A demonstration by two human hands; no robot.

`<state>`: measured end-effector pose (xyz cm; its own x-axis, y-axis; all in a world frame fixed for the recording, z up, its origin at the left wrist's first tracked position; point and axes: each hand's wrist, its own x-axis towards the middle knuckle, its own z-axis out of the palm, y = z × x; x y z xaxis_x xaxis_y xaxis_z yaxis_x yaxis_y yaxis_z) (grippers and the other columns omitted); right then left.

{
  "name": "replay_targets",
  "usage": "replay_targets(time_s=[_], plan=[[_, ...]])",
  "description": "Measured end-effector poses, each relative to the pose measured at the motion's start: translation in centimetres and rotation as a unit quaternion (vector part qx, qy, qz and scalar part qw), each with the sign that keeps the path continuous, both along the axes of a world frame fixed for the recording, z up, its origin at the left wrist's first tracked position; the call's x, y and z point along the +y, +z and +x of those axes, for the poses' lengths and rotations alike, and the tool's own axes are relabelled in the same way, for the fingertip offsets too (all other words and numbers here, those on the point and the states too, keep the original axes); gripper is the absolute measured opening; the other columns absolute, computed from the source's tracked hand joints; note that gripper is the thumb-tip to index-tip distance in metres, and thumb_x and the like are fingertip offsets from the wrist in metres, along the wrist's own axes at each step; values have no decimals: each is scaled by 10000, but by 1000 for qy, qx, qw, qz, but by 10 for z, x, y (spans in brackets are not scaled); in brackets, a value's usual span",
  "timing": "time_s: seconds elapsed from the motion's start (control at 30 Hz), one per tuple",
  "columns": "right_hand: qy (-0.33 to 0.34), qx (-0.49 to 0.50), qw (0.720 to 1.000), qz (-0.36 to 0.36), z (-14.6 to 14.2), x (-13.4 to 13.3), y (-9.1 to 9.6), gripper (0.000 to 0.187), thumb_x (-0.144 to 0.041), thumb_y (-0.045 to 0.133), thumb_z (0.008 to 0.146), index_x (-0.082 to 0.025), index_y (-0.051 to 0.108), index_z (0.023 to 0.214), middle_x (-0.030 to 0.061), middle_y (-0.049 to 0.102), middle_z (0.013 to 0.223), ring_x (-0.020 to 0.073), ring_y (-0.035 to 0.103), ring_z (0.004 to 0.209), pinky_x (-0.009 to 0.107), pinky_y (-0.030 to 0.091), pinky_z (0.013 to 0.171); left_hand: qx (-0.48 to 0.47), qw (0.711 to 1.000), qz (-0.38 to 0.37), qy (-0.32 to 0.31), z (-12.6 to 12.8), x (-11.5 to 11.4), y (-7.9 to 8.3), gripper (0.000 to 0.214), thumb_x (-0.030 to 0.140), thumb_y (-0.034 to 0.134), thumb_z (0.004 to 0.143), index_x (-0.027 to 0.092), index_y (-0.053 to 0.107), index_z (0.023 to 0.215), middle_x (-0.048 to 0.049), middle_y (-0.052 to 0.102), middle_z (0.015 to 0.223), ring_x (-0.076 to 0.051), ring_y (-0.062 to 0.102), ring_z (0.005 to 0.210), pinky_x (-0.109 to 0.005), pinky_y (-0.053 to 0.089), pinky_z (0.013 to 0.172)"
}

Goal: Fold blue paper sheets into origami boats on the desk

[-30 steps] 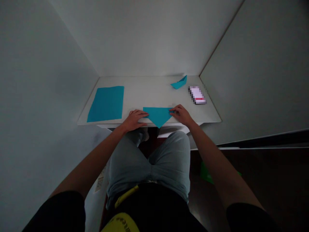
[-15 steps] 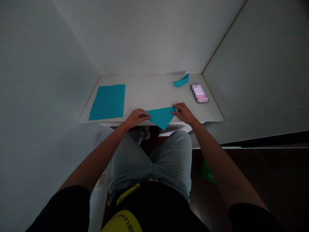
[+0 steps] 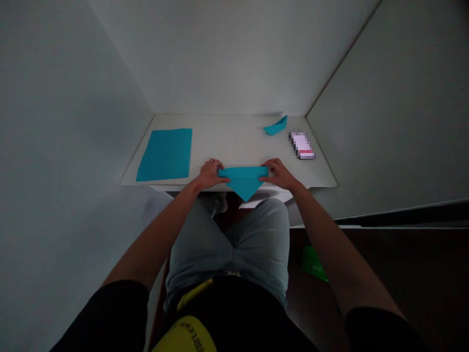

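A folded sheet of blue paper lies at the table's front edge, its point hanging over the edge toward me. Along its far side runs a straight band. My left hand pinches the left end of the paper, thumb on the near side and fingers at the far corner. At the right end, my right hand grips it the same way. Behind the right hand sits a small blue paper boat, apart from both hands.
Flat blue paper lies on the left of the white table. A phone, its screen blurred, rests at the right. Walls enclose the table at the back and both sides. A green object is on the floor at right.
The paper has turned so its far edge is level, and a band now shows along that edge. My left hand has shifted its hold slightly up; both hands still grip the ends.
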<state>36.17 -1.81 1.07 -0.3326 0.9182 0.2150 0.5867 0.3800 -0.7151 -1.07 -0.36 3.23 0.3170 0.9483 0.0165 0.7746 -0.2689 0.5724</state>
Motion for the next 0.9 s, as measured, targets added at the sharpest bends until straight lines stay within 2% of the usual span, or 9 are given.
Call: replay_targets(time_s=[0.13, 0.27, 0.37, 0.43, 0.53, 0.6, 0.67, 0.77, 0.9], plan=[[-23, 21, 1000, -4, -4, 0, 0, 534, -598, 930, 730, -236, 756, 1082, 112, 649, 1191, 273, 647, 969, 490, 605, 913, -38, 999, -29, 3, 2, -6, 4, 529, 372, 929, 753, 239, 661, 1189, -38, 743, 1104, -286, 679, 1066, -511, 441, 1094], [-23, 43, 999, -11, -8, -4, 4, 280, -499, 804, 849, -244, 752, 954, 58, 694, 975, 241, 640, 875, 430, 576, 862, -88, 996, -13, -28, 1, -9, 6, 449, 313, 840, 844, 297, 717, 1276, -6, 790, 1070, -239, 707, 983, -463, 464, 1067], [7, 29, 1000, 8, -9, -10, 10, 195, -400, 705, 910, -259, 793, 1010, 84, 737, 1114, 263, 689, 1009, 441, 565, 934, -97, 993, 31, -61, 0, -9, 3, 221, 268, 744, 894, 278, 824, 1100, -46, 793, 1110, -251, 705, 1050, -435, 508, 1039], [34, -10, 999, 37, -8, -15, 14, 204, -368, 705, 910, -277, 808, 1060, 95, 734, 1251, 291, 692, 1153, 481, 532, 1032, -104, 990, 55, -74, -3, -10, 0, 232, 200, 686, 888, 267, 850, 1037, -64, 789, 1097, -255, 701, 1078, -439, 526, 1044], [53, -89, 992, 76, -9, -25, 18, 345, -435, 820, 853, -287, 792, 1164, 113, 703, 1402, 342, 656, 1276, 540, 469, 1111, -96, 986, 94, -98, -8, -14, -6, 314, 155, 653, 865, 274, 863, 1067, -72, 789, 1122, -262, 698, 1093, -476, 525, 1064], [48, -135, 986, 87, -11, -33, 17, 516, -524, 895, 796, -284, 765, 1234, 129, 671, 1482, 373, 628, 1310, 558, 445, 1120, -85, 981, 118, -130, -15, -19, -8, 318, 211, 697, 870, 288, 856, 1134, -76, 787, 1200, -274, 695, 1138, -499, 505, 1095], [30, -164, 982, 93, -15, -40, 16, 555, -571, 902, 799, -289, 752, 1254, 129, 668, 1500, 380, 616, 1304, 557, 439, 1112, -75, 975, 133, -159, -22, -26, -10, 388, 322, 790, 855, 309, 826, 1241, -82, 765, 1325, -298, 675, 1232, -520, 471, 1140], [-5, -166, 981, 100, -24, -52, 13, 387, -546, 823, 906, -303, 766, 1202, 111, 706, 1444, 359, 622, 1263, 536, 451, 1073, -71, 976, 130, -161, -32, -36, -12, 387, 392, 834, 861, 330, 817, 1243, -78, 768, 1361, -305, 672, 1266, -533, 456, 1149], [23, -108, 991, 69, -31, -66, 17, 229, -521, 723, 995, -310, 787, 1056, 88, 766, 1292, 326, 662, 1174, 521, 461, 1021, -122, 976, 103, -147, -32, -44, -10, 141, 363, 723, 962, 311, 841, 1019, -51, 834, 1126, -266, 741, 1102, -492, 526, 1056]])
